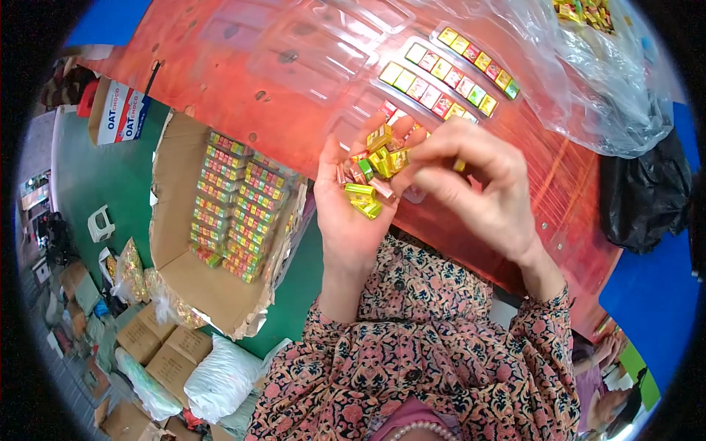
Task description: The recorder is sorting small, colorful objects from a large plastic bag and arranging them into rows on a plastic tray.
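Observation:
My left hand (344,228) is cupped palm up over the near edge of the red table (279,132), holding a heap of small wrapped candies (360,191) in yellow, green, red and pink. Over that palm, my right hand (482,180) pinches with thumb and index finger at a yellow wrapped candy (398,159) on the heap's right side. Just beyond my hands, a clear plastic tray (401,50) carries slanting rows of candies (441,70). The nearest row is partly hidden behind my fingers.
Unfilled clear trays (294,62) lie farther back on the table. At the right are a large clear bag (625,110) with candies inside and a black bag (643,198). An open cardboard box (213,294) of filled trays stands left. Another person (607,404) is at lower right.

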`<state>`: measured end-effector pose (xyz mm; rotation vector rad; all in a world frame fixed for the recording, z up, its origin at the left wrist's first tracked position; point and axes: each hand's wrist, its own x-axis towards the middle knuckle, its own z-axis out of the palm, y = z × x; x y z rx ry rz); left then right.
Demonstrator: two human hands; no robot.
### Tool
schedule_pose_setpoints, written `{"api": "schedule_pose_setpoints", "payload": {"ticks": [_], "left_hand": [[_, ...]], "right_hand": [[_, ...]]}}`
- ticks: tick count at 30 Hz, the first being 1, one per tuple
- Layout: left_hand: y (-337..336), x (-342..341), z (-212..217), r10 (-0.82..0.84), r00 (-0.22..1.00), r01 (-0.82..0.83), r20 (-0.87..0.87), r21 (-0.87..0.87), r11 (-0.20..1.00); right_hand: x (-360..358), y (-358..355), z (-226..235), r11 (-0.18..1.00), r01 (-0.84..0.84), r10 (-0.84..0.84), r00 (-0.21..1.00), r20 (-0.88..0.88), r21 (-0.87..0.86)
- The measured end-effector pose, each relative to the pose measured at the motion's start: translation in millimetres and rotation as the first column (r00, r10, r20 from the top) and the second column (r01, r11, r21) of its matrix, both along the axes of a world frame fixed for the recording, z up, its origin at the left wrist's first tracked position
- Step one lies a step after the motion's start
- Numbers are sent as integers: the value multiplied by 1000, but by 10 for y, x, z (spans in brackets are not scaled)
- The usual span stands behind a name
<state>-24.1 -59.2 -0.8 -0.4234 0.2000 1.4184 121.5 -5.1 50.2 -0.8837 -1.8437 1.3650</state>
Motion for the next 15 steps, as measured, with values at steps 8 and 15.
{"api": "schedule_pose_setpoints", "payload": {"ticks": [8, 15], "left_hand": [[40, 100, 51, 24, 995, -21, -100, 32, 999], [29, 73, 54, 50, 990, -42, -131, 63, 997]], "right_hand": [[-175, -231, -77, 879, -90, -44, 963, 267, 469], [-154, -322, -132, 850, -198, 47, 952, 303, 489]]}}
